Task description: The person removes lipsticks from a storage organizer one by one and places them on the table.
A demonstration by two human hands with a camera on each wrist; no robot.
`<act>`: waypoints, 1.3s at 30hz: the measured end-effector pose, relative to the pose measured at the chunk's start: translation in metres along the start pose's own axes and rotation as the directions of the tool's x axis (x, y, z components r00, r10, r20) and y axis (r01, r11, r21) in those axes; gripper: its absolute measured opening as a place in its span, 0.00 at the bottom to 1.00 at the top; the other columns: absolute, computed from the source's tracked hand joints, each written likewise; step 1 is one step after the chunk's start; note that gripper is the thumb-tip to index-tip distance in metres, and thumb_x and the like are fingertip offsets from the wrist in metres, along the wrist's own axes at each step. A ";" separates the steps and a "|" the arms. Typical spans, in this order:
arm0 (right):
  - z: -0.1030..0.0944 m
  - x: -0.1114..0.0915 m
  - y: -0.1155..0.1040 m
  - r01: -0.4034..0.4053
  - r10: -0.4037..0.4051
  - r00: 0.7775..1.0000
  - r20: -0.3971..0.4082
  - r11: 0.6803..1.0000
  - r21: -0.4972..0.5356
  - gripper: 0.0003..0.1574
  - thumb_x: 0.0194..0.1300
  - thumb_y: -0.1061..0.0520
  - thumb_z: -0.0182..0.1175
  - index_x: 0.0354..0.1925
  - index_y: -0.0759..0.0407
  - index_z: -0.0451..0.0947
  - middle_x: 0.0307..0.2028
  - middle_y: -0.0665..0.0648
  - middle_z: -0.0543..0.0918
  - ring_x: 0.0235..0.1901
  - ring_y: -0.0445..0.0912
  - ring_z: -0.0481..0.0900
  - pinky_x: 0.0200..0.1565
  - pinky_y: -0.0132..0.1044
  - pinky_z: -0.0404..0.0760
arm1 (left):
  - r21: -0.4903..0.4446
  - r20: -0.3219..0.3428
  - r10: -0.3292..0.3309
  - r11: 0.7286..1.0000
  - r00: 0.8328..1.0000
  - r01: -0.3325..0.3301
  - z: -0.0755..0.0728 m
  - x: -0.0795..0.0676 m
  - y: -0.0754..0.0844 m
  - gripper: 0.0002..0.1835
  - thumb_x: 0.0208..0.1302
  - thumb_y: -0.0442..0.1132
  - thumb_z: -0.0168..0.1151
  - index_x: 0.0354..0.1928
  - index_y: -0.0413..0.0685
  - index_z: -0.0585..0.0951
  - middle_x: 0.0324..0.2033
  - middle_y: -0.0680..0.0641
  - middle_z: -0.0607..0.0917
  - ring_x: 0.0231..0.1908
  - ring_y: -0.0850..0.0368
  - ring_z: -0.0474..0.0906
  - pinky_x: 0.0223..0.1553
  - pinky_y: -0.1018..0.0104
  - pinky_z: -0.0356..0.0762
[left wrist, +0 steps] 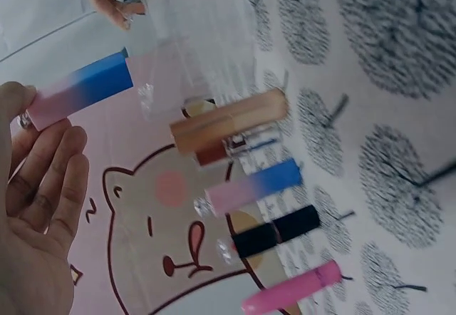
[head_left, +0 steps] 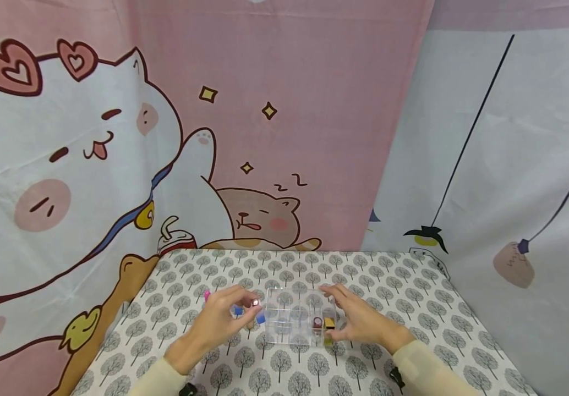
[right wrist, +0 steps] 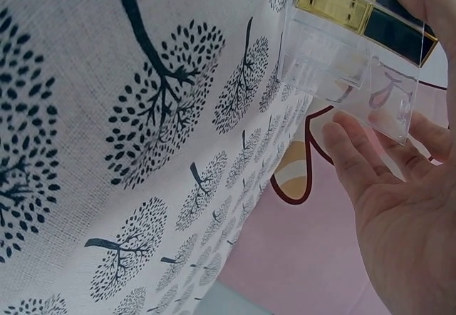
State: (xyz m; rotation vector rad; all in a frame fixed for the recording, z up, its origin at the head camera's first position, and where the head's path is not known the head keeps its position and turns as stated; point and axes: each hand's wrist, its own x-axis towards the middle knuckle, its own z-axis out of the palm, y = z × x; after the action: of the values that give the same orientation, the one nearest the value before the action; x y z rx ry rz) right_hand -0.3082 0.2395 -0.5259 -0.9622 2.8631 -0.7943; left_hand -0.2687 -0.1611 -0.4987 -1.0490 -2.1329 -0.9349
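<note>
My left hand (head_left: 222,314) pinches a lipstick tube (left wrist: 87,90), pink fading to blue, between thumb and fingers, just left of a clear plastic organizer (head_left: 284,315). With thumb at the near side and fingers at the far side, my right hand (head_left: 361,319) grips the organizer's right end. A black-and-gold lipstick (right wrist: 363,12) stands in a compartment beside the right thumb. Next to it in the head view is a tube with a round, dark red top (head_left: 317,323). The organizer's left compartments look bare.
Left of the organizer, the left wrist view has a row on the cloth: a tan tube (left wrist: 228,121), a small red-and-clear tube (left wrist: 212,152), another pink-and-blue lipstick (left wrist: 253,187), a black lipstick (left wrist: 278,231) and a bright pink tube (left wrist: 292,288). A tree-print cloth (head_left: 279,379) covers the table.
</note>
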 end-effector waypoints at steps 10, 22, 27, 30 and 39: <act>0.000 0.000 0.001 -0.002 0.002 1.000 -0.002 1.000 0.005 0.73 0.63 0.39 0.88 0.93 0.46 0.58 0.80 0.61 0.76 0.72 0.66 0.85 0.70 0.71 0.91 | -0.016 0.098 -0.079 0.997 0.992 0.081 -0.012 -0.017 -0.018 0.10 0.70 0.34 0.83 0.48 0.53 0.94 0.40 0.59 0.95 0.38 0.72 0.88 0.43 0.73 0.94; 0.001 -0.001 0.002 0.004 -0.004 1.000 -0.003 1.000 0.026 0.73 0.64 0.39 0.88 0.93 0.43 0.58 0.81 0.62 0.75 0.74 0.67 0.83 0.72 0.73 0.89 | 0.012 0.152 -0.122 0.992 0.981 0.122 -0.021 -0.033 -0.042 0.12 0.70 0.33 0.84 0.52 0.48 0.94 0.43 0.56 0.96 0.39 0.74 0.86 0.41 0.61 0.98; 0.002 -0.001 0.003 0.012 -0.012 1.000 -0.009 1.000 0.025 0.73 0.64 0.39 0.88 0.93 0.43 0.57 0.81 0.63 0.76 0.75 0.67 0.82 0.73 0.75 0.87 | 0.033 0.172 -0.155 0.988 0.973 0.151 -0.021 -0.037 -0.048 0.11 0.70 0.33 0.84 0.51 0.45 0.94 0.42 0.54 0.96 0.38 0.72 0.86 0.40 0.58 0.99; 0.002 -0.001 0.003 0.012 -0.011 1.000 -0.012 1.000 0.023 0.73 0.64 0.39 0.88 0.94 0.42 0.57 0.81 0.63 0.76 0.75 0.67 0.83 0.72 0.75 0.88 | 0.032 0.189 -0.170 0.986 0.967 0.167 -0.021 -0.038 -0.050 0.11 0.71 0.33 0.83 0.51 0.44 0.94 0.44 0.52 0.97 0.38 0.71 0.86 0.40 0.58 0.98; 0.003 -0.002 0.004 0.006 -0.006 1.000 -0.008 1.000 0.021 0.73 0.64 0.37 0.87 0.94 0.40 0.56 0.82 0.61 0.75 0.73 0.65 0.84 0.70 0.71 0.91 | 0.038 0.220 -0.237 0.971 0.946 0.234 -0.018 -0.040 -0.057 0.10 0.76 0.36 0.79 0.56 0.45 0.94 0.45 0.55 0.96 0.40 0.71 0.88 0.44 0.67 0.97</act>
State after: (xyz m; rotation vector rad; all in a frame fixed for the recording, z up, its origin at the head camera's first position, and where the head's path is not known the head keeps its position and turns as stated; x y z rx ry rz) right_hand -0.3087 0.2421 -0.5307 -0.9675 2.8540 -0.8293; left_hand -0.2915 -0.2184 -0.5368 -0.9454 -2.4906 -0.9489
